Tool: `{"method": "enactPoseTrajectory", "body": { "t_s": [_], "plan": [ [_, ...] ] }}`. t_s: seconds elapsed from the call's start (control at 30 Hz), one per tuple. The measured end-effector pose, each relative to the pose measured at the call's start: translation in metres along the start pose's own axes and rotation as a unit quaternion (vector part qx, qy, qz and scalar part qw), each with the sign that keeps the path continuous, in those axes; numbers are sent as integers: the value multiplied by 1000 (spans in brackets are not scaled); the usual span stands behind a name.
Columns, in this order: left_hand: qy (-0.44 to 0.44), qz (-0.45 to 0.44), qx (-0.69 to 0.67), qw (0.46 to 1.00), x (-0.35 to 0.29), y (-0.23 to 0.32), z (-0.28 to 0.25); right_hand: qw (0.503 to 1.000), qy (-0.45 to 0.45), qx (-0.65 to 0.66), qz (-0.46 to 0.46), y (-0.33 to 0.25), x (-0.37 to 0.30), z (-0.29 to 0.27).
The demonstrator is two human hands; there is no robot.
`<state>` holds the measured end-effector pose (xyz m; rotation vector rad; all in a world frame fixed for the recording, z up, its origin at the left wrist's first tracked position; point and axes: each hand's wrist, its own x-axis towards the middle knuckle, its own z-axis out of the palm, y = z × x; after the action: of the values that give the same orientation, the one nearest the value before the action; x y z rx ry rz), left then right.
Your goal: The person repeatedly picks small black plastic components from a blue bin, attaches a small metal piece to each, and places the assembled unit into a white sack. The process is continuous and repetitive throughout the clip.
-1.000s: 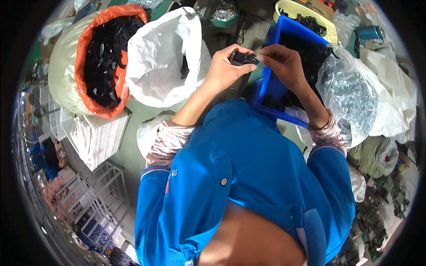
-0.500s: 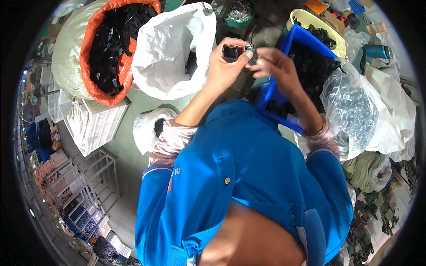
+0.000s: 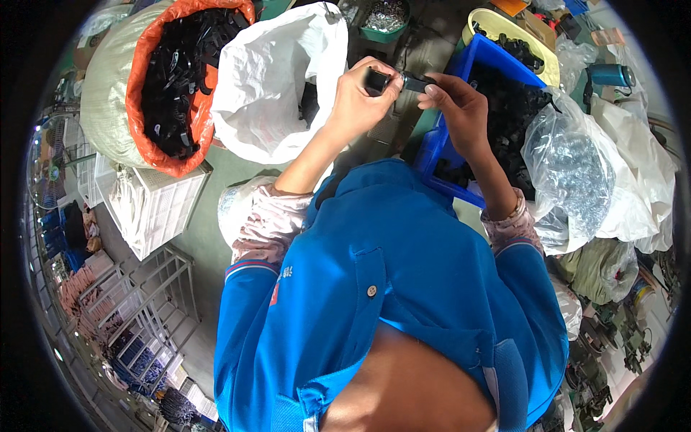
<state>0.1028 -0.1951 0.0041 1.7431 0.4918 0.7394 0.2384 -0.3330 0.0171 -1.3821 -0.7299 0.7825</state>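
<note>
My left hand [image 3: 357, 104] is closed around a glossy black plastic part [image 3: 375, 81], just right of the white bag. Between thumb and fingers it also steadies one end of a short dark strip-like piece [image 3: 415, 83] with a shiny metallic end. My right hand [image 3: 466, 115] pinches the other end of that piece, its fingertips bent inward over the near edge of the blue bin [image 3: 430, 153]. Whether the strip and the black part are joined cannot be made out. Black parts [image 3: 507, 108] fill the blue bin.
An orange-lined sack [image 3: 134, 108] of black parts and an open white bag [image 3: 248, 101] stand at left. Ahead is a green bowl [image 3: 380, 34] of small metal pieces. A yellow tub [image 3: 551, 61] and clear plastic bags [image 3: 568, 165] lie right; a white crate [image 3: 169, 201] sits lower left.
My right hand, blurred before, has drawn slightly rightward and now pinches the dark piece. That piece now stretches sideways between my hands. My left hand has shifted a little and turned slightly.
</note>
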Motion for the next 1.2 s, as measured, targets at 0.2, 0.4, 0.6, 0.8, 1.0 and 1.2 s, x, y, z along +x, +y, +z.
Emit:
{"method": "enactPoseTrajectory", "body": {
  "t_s": [0.2, 0.4, 0.6, 0.8, 1.0, 1.2],
  "plan": [
    [-13, -169, -246, 954, 1, 3, -1, 999, -25, -30, 23, 6, 12, -5],
    [-19, -337, -491, 803, 8, -10, -27, 983, -18, 136, 118, 19, 25, -21],
    [-71, -309, -400, 860, -4, 9, -31, 966, -40, 226, 119, 19, 34, -39],
    [-97, -350, -407, 838, -14, 2, -23, 958, -63, 250, 123, 12, 38, -40],
    [-135, -288, -303, 898, -24, 4, -20, 972, -53, 203, 106, -3, 39, -32],
    [-148, -291, -274, 905, -25, 10, -16, 988, -51, 101, 101, -4, 42, -25]
  ]
}}
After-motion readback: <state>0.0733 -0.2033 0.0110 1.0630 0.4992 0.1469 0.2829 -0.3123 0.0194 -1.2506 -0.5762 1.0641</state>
